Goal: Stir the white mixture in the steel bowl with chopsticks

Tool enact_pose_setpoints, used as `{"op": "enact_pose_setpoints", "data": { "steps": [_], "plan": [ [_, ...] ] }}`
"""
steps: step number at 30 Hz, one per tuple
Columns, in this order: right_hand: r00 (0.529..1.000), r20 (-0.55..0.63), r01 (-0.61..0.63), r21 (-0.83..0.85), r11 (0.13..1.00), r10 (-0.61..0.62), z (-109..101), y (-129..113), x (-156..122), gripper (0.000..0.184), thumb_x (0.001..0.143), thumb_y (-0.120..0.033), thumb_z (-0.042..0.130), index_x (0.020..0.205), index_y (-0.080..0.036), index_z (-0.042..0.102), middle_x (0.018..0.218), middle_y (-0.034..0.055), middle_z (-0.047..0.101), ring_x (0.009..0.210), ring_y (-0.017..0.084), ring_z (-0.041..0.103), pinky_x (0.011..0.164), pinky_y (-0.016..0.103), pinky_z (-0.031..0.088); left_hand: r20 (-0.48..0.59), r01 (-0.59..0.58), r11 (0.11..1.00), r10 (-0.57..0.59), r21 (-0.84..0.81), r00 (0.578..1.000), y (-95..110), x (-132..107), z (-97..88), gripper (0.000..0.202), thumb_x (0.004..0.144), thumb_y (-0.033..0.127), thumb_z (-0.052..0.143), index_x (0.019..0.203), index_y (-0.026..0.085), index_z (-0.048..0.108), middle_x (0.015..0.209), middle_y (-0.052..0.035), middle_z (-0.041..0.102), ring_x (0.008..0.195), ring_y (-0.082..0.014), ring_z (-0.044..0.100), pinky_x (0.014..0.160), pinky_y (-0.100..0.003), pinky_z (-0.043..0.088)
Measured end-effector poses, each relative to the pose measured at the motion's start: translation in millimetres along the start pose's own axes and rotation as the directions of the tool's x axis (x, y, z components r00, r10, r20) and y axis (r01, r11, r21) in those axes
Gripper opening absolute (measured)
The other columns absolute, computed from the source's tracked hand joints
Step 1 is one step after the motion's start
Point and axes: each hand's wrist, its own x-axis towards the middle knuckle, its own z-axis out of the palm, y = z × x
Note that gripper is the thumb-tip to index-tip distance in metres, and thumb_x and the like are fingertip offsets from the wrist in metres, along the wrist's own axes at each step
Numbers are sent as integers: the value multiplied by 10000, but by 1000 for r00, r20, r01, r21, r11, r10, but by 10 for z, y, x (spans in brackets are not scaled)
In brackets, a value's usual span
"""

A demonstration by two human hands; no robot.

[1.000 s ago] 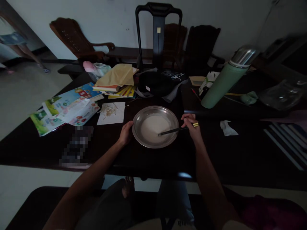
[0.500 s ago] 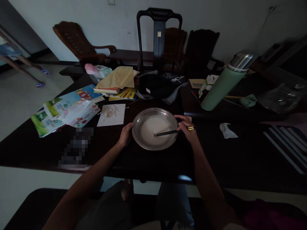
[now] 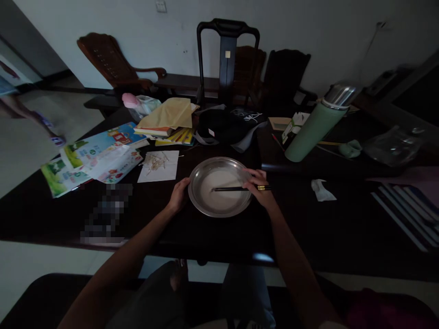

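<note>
A round metal basin stands on the dark table before me, with a milky, whitish liquid in it. My left hand grips the basin's left rim, its fingers partly hidden behind the edge. Above the right rim, my right hand is closed around dark chopsticks with gold bands near the top. Their tips dip into the liquid left of the basin's middle. To the left lies a sheet of white paper with a heap of cotton swabs on it.
A green thermos stands at the back right, near a crumpled tissue. Books with an envelope and a black bag lie behind the basin. Colourful packaging covers the left side. A person's legs show at far left.
My right hand has moved left, and the chopstick tips have shifted left and slightly up through the liquid. My left hand stays on the rim. The person at far left has moved.
</note>
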Motion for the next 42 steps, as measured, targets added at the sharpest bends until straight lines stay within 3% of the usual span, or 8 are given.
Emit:
{"op": "enact_pose_setpoints", "data": {
  "steps": [5,10,16,22,27,32,38,42],
  "plan": [
    [988,-153,-28,30,999,32,-64,5,-9,444,970,-396,486,581,-267,656,1159,7,744,1125,257,533,1049,526,369,-3,7,1000,-7,-18,1000,5,-12,7,224,684,325,757,644,161,609,585,25,570,543,-115,501,527,-236,407],
    [999,41,22,36,999,-23,-4,-31,-5,334,920,-428,587,642,-288,708,1202,2,741,1110,265,548,1043,527,366,-1,14,1000,-14,-7,1000,9,-13,1,196,719,302,728,640,168,610,583,24,561,534,-112,492,516,-234,398],
    [991,-131,-22,57,998,29,-54,7,-14,410,961,-393,516,605,-274,680,1157,15,745,1147,265,533,1066,536,347,-7,3,1000,-3,-3,1000,13,-12,14,204,700,307,749,653,160,616,597,21,582,552,-112,508,529,-229,410],
    [999,32,11,41,999,-13,12,-4,-6,290,905,-386,608,656,-288,720,1204,3,737,1128,265,553,1063,527,354,-5,10,1000,-10,-3,1000,33,-25,38,219,699,312,744,632,161,601,570,30,560,523,-102,492,507,-226,404],
    [987,-153,-46,50,998,53,-57,18,-13,418,960,-408,517,599,-275,680,1113,13,751,1114,261,536,1043,522,367,1,16,1000,-16,4,1000,33,-29,28,227,699,321,744,637,165,592,563,38,546,517,-102,485,493,-224,394],
    [1000,8,12,61,998,-13,-7,-1,2,359,934,-426,567,631,-292,704,1136,-4,756,1092,263,554,1033,515,376,9,7,1000,-7,21,1000,18,-21,11,224,711,339,735,650,169,602,573,35,560,529,-107,492,507,-229,403],
    [987,-152,-39,41,998,45,-65,12,-6,422,963,-402,509,596,-277,676,1092,14,756,1107,266,543,1048,528,367,3,-4,1000,4,21,1000,7,-8,6,252,692,358,757,643,168,598,570,35,560,528,-106,485,501,-228,392],
    [1000,-22,4,63,998,-3,-38,-2,-16,407,956,-392,523,600,-287,690,1116,-10,761,1101,263,543,1050,522,364,12,-12,1000,11,15,1000,3,-8,6,281,678,372,772,633,167,584,565,40,550,524,-101,477,500,-226,387]
  ]
}}
